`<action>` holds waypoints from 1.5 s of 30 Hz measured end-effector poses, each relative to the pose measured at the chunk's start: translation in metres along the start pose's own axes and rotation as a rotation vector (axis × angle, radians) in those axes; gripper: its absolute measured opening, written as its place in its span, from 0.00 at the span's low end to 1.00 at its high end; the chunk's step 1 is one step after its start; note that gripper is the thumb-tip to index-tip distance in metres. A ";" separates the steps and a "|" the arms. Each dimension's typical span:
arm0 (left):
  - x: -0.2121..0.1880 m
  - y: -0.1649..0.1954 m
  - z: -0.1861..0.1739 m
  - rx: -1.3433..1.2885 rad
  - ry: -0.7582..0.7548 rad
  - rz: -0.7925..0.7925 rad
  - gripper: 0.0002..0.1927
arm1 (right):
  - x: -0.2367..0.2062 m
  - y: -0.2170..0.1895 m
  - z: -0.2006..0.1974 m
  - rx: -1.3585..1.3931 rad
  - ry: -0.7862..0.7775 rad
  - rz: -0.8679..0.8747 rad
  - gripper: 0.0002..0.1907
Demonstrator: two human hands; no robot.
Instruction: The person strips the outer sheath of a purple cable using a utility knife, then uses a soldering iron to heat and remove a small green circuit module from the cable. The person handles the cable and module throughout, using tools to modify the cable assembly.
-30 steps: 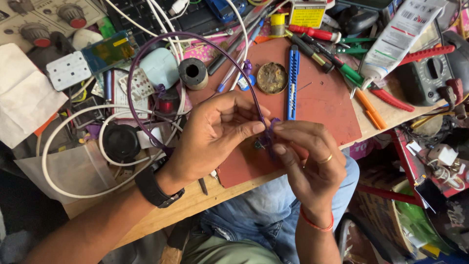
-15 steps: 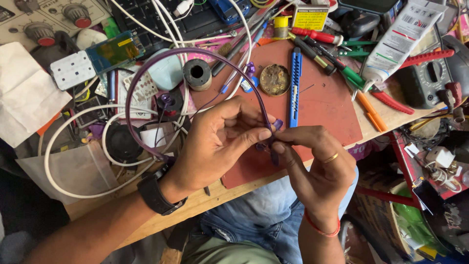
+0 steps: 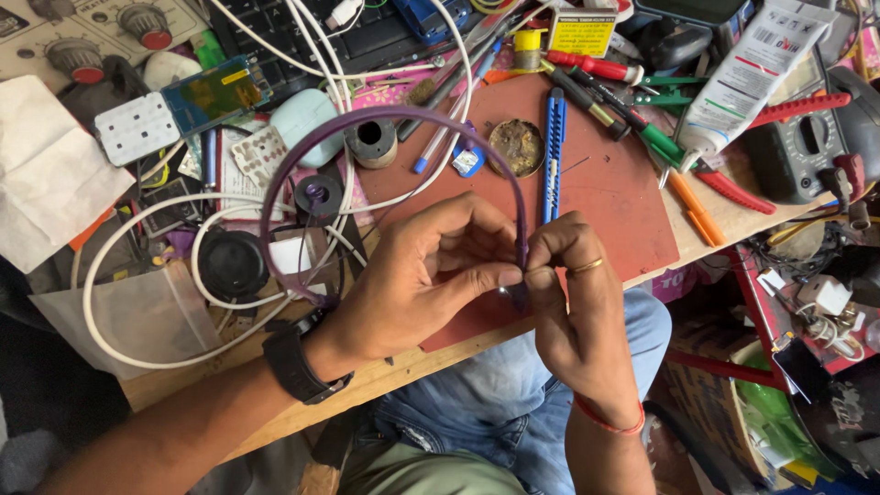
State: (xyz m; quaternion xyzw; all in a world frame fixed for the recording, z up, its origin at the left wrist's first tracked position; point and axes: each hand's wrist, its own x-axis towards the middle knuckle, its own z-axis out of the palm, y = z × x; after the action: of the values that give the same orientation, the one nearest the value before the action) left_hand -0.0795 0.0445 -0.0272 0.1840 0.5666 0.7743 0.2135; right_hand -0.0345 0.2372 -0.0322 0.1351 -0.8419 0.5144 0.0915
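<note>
Purple cable | arches upward, end pointing down | left hand, right hand pinch end

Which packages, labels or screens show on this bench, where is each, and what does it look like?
White tube: top right, lying slanted, with a barcode patch and red markings.
Yellow label: top centre, rectangular, dark print, on a small box.
Bare display panel: upper left, rectangular, yellowish-green face with blue edge.
White keypad: left of the panel, square, rows of buttons.
Both hands pinch the purple cable end, near none of these.

Blue utility knife, white glue tube
</note>
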 end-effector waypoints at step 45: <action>-0.001 0.006 -0.001 -0.129 0.002 -0.057 0.11 | -0.010 0.018 -0.007 0.323 0.342 0.253 0.08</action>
State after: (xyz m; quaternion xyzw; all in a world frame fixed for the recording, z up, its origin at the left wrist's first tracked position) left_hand -0.0798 0.0416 -0.0223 0.1530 0.5209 0.8029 0.2462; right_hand -0.0308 0.2522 -0.0470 -0.0474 -0.7314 0.6648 0.1446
